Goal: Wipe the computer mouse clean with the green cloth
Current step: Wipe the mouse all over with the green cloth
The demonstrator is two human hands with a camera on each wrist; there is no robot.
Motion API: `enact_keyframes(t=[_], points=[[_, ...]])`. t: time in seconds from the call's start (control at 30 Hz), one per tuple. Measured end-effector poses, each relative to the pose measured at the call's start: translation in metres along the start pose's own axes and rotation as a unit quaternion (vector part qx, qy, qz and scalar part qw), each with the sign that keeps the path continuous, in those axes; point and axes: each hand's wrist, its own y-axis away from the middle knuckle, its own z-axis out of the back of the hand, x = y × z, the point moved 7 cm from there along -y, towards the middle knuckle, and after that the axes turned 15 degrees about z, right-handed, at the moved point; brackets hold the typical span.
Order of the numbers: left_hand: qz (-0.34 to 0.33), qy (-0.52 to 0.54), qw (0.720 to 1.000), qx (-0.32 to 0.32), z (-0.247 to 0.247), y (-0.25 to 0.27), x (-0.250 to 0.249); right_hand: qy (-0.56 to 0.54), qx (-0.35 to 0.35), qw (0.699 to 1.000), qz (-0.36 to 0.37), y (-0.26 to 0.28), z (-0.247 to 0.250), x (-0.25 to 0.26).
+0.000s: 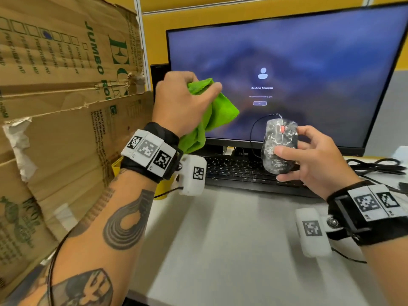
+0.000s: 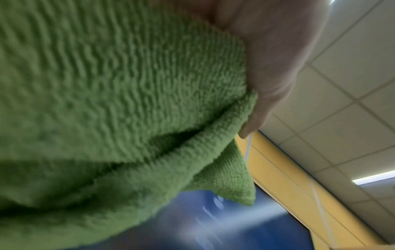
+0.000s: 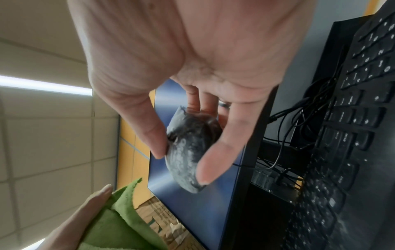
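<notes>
My left hand grips a bunched green cloth, raised in front of the monitor's left side. The cloth fills the left wrist view, with my thumb pressed on its edge. My right hand holds a black wired mouse smeared with white marks, lifted above the keyboard, thumb on its left side and fingers on the right. In the right wrist view the mouse sits between thumb and fingers, and the cloth shows at bottom left. Cloth and mouse are apart.
A lit monitor stands behind the hands, with a black keyboard below it on the grey desk. Torn cardboard lines the left side. Black cables lie at right. A yellow object sits by my left wrist.
</notes>
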Motion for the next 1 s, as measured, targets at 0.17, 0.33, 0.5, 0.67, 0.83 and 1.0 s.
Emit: enact_keyframes(t=[0.17, 0.33, 0.5, 0.67, 0.83, 1.0], points=[[0.086, 0.012, 0.993, 0.083, -0.061, 0.037, 0.017, -0.051, -0.004, 0.998, 0.025, 0.000, 0.006, 0.018], [0.164, 0.164, 0.954, 0.190, -0.115, 0.073, 0.045, -0.053, 0.020, 0.998, 0.024, 0.001, -0.001, 0.015], [0.256, 0.215, 0.888, 0.317, -0.141, 0.093, 0.058, -0.058, 0.029, 0.997, 0.027, 0.001, -0.003, 0.015], [0.270, 0.287, 0.855, 0.336, -0.136, 0.100, 0.058, -0.073, 0.046, 0.996, 0.019, 0.003, -0.007, 0.012], [0.333, 0.331, 0.783, 0.409, -0.146, 0.114, 0.062, -0.083, 0.069, 0.994, -0.008, 0.009, -0.018, 0.000], [0.340, 0.375, 0.714, 0.484, -0.154, 0.124, 0.064, -0.092, 0.101, 0.990, -0.044, 0.017, -0.030, -0.017]])
